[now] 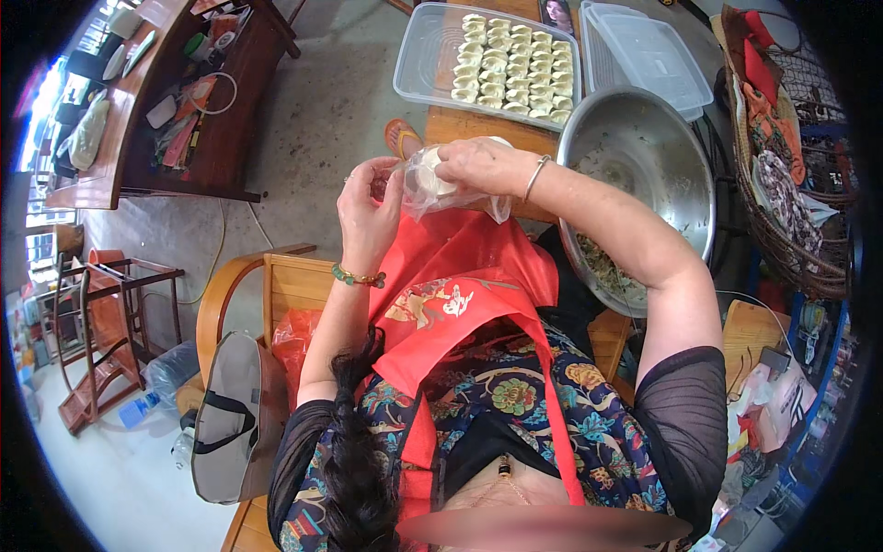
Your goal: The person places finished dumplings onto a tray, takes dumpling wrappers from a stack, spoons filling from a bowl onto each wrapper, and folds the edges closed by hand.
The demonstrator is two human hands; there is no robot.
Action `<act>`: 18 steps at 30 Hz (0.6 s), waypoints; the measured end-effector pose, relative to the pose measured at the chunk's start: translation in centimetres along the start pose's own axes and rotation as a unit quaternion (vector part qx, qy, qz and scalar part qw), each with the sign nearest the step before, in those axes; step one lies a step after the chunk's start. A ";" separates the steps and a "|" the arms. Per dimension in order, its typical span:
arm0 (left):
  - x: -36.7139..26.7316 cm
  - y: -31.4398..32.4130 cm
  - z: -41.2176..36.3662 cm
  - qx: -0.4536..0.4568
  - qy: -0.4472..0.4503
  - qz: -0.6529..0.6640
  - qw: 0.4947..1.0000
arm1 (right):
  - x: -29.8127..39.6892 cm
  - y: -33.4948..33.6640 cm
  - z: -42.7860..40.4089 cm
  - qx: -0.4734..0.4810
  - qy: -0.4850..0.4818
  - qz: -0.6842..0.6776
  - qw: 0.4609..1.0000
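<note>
Above my lap, my left hand (372,200) pinches the edge of a clear plastic bag (417,196). Round white dough wrappers (434,172) show in the bag's opening. The fingers of my right hand (483,165) grip these wrappers, and the bag hangs below them. Beyond my hands, rows of folded dumplings (514,69) lie in a clear plastic container (424,62). At my right stands a large steel bowl (679,186), partly covered by my right forearm. Chopped filling (597,265) sits in its near side.
Translucent plastic lids (648,52) lie behind the bowl. The container rests on a wooden bench (455,127). A wicker basket (779,228) with cloths stands far right. On the left are a wooden desk (214,138), a wooden chair arm (231,283) and a grey bag (227,414).
</note>
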State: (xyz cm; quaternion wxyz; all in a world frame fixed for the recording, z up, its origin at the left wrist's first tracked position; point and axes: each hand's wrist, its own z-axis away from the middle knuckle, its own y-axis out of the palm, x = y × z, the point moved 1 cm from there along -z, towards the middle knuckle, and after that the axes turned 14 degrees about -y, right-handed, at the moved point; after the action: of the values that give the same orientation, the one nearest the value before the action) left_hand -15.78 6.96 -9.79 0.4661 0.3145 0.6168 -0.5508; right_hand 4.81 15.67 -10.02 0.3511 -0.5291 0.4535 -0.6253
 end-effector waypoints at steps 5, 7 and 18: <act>-0.3 -0.1 0.7 0.034 -0.005 0.059 0.998 | -0.9 -0.5 -0.6 0.033 0.024 -0.066 0.997; -0.9 0.1 1.5 0.057 -0.011 0.110 0.992 | -0.8 -0.8 -0.5 -0.002 0.006 -0.051 0.999; -5.0 4.5 6.3 0.383 -0.393 0.576 0.606 | 7.4 -9.2 4.7 -0.216 0.004 0.068 0.974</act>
State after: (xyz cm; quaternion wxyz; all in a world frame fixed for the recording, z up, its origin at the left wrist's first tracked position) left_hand -8.42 2.38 -6.65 0.7214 0.5078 -0.2017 -0.4255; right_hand 8.32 11.08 1.30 0.2685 -0.5575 0.6142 -0.4898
